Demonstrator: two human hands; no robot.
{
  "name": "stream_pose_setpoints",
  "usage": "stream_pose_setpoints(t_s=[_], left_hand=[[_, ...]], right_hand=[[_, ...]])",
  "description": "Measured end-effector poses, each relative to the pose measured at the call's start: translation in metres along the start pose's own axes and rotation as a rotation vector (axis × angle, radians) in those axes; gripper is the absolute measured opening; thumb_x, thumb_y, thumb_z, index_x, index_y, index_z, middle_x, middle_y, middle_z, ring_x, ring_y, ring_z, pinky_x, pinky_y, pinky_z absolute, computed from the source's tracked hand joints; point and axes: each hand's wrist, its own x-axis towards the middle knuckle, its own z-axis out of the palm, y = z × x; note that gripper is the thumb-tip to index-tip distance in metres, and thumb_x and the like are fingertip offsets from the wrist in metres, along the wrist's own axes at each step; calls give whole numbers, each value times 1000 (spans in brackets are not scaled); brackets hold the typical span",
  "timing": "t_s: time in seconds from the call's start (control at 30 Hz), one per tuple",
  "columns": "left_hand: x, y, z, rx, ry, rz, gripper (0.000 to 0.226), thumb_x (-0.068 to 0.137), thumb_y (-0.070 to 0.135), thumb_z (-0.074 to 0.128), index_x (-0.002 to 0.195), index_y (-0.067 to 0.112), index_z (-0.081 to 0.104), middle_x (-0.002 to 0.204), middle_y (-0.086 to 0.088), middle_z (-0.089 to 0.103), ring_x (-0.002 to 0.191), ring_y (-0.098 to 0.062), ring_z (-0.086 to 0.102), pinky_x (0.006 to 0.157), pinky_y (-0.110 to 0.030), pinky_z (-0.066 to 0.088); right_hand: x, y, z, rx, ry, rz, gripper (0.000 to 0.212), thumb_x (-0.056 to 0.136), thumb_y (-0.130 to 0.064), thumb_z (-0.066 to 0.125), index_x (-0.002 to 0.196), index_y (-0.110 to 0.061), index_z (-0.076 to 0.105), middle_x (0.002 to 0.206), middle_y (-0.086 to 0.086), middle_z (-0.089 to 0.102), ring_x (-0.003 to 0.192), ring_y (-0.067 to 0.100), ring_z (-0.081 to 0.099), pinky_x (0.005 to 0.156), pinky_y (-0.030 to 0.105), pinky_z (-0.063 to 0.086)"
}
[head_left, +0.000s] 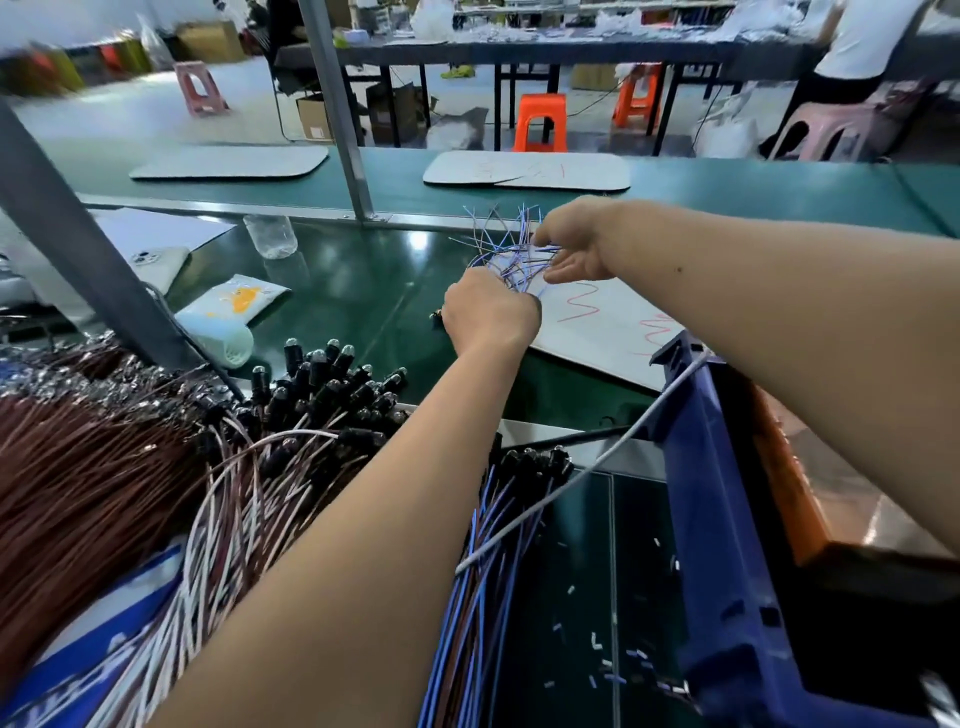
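Over the far corner of the sheet (602, 332), our left hand (488, 312) is curled round the base of the wires (511, 260), and our right hand (571, 244) pinches their splayed ends between thumb and fingertips. If we tug too hard there, we judge that strands could slip from the left fist. They would then tangle or scatter across the sheet.
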Motion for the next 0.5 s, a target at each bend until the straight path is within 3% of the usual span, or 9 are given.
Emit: stream_pose_setpoints(t_s=[0.07, 0.13, 0.23, 0.3, 0.4, 0.5], left_hand=[[-13, 6, -11, -26, 17, -20, 32, 87, 24, 66, 117, 16, 70, 122, -10, 67, 118, -30, 60, 98, -33, 49], [-33, 13, -26, -138, 68, -31, 31, 87, 22, 67, 118, 18, 70, 122, -7, 68, 116, -27, 62, 98, -32, 50], [-74, 24, -49, -253, 100, 23, 14, 86, 23, 69, 100, 20, 71, 99, 0, 72, 100, -23, 68, 90, -30, 54], [-107, 25, -63, -237, 61, 80, 11, 85, 29, 71, 90, 20, 68, 89, -1, 72, 92, -26, 71, 86, -34, 58], [-146, 17, -86, -207, -85, 123, 21, 81, 34, 70, 84, 12, 69, 90, -18, 75, 88, -39, 74, 82, -50, 62], [-176, 5, -116, 125, -267, 163, 19, 91, 18, 67, 99, 1, 71, 95, -21, 74, 97, -40, 72, 88, -51, 59]], right_hand=[[-23, -2, -5, 46, -9, 12, 49, 110, -19, 50, 153, 0, 39, 152, 23, 48, 123, 27, 66, 105, 31, 54], [-55, -3, -10, 80, -48, 1, 44, 110, -18, 49, 151, -1, 42, 148, 22, 50, 112, 26, 70, 97, 31, 58], [-116, -5, -10, 107, -56, -110, 25, 109, -12, 49, 130, 0, 54, 120, 19, 62, 82, 21, 70, 61, 25, 62], [-161, 2, -8, 50, -1, -213, 9, 105, -8, 54, 108, -2, 60, 101, 15, 67, 65, 16, 68, 49, 23, 57], [-222, 22, -1, -215, 159, -422, 15, 96, -9, 64, 106, -2, 73, 99, 11, 73, 78, 19, 71, 67, 30, 63], [-288, 53, 12, -445, 319, -621, 11, 90, -19, 71, 94, -17, 81, 93, 5, 77, 89, 20, 69, 81, 30, 57]])
